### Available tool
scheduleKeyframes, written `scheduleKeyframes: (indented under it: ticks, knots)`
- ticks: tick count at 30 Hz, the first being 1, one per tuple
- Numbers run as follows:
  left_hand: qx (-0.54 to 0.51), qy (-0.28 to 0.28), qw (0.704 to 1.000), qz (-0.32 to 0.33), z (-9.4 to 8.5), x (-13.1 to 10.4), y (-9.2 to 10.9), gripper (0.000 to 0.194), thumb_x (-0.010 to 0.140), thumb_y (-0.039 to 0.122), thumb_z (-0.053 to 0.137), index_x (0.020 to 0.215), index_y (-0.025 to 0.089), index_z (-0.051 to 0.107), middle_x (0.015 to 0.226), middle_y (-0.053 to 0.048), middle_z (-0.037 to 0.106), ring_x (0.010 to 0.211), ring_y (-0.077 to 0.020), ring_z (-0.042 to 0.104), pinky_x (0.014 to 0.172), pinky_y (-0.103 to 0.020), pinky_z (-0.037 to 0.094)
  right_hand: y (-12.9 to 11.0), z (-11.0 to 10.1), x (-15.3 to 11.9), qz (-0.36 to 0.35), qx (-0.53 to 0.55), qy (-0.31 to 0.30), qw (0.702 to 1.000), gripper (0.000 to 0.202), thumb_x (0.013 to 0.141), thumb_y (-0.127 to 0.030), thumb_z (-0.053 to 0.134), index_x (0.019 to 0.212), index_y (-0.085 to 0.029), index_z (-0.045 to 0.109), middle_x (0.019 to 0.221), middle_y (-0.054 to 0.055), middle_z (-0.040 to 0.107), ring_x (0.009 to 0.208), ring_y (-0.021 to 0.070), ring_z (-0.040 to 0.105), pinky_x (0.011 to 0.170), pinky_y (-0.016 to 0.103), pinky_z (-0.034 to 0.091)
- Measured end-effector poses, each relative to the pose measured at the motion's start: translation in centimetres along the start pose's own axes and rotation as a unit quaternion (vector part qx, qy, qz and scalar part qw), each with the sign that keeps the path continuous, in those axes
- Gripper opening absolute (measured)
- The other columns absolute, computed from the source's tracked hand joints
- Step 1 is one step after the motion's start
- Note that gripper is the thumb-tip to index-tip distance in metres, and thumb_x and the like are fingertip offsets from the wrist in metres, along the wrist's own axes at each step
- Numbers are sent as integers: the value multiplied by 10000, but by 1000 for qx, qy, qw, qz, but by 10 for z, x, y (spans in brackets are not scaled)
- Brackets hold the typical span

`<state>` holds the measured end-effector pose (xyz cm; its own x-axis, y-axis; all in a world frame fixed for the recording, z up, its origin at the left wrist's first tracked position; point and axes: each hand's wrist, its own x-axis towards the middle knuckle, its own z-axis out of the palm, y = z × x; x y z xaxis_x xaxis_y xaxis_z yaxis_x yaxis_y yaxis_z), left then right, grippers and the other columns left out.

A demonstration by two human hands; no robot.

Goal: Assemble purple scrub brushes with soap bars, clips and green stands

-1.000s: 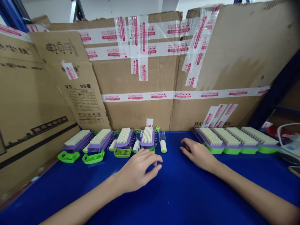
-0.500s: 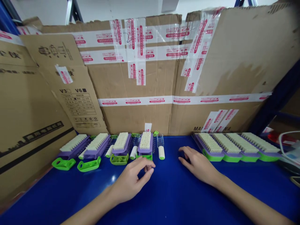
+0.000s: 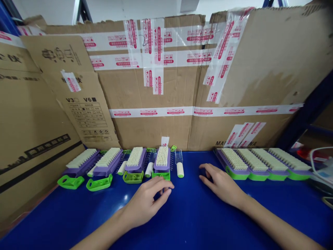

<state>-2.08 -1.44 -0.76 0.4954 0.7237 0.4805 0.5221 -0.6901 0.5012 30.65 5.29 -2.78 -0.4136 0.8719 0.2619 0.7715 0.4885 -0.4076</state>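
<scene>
My left hand [image 3: 148, 198] lies on the blue table with its fingers loosely bent, thumb apart from the index finger, holding nothing. Just beyond its knuckles are a purple scrubbing brush [image 3: 162, 157], bristles up, and a loose green end piece [image 3: 161, 175]. To their right lies a white cylinder with a clear plastic part [image 3: 180, 170]. My right hand [image 3: 221, 182] rests palm down, thumb and fingers apart, with nothing in it. Beside it on the right stands a row of several purple brushes with green ends [image 3: 232, 160], bristles up.
More purple brushes [image 3: 108, 158] stand at the left, with loose green end pieces [image 3: 99, 183], metal springs and white cylinders [image 3: 122, 168] among them. Taped cardboard [image 3: 153, 128] walls the back and left of the blue table [image 3: 187, 222]. A white cable [image 3: 313, 161] hangs at the far right.
</scene>
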Motion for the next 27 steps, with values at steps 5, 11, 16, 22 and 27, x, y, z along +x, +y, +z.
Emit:
scheduleKeyframes:
  ticks: [5,11,16,22,27]
  knots:
    - [36,-14,999,23,-3,3,-1,188,1113,247,524,1208,253,686,1010,-31,726,888,-166,693,783,-297,574,0,0,0,3,1,-4,1000,256,1082,-367,542,1267,-212,627,1005,72,697,891,252,709,813,398,562]
    - [56,-27,998,23,-5,4,-1,207,1109,257,525,1227,253,695,1039,-39,741,867,-168,713,766,-286,599,-3,-2,-1,0,-3,-5,1000,250,1080,-360,531,1265,-222,627,969,64,689,885,248,708,811,397,566]
    - [47,-45,998,8,-4,4,0,217,1114,280,515,1236,255,693,989,-33,727,795,-157,694,681,-261,567,-3,-3,-1,-3,4,-3,1000,265,1079,-373,521,1271,-226,628,966,69,696,884,253,709,805,410,575]
    - [57,-63,996,7,-2,0,0,202,1107,226,485,1146,254,681,947,-14,695,784,-156,668,704,-273,523,-2,-3,-2,7,15,-4,1000,273,1083,-395,522,1275,-236,633,960,53,701,866,248,711,795,400,562]
    - [77,-120,990,-4,-14,3,12,253,1029,92,424,1007,243,626,949,-2,666,761,-148,633,699,-274,480,-3,0,-5,16,36,-5,999,270,1099,-401,488,1260,-242,636,921,39,708,823,232,707,783,385,558]
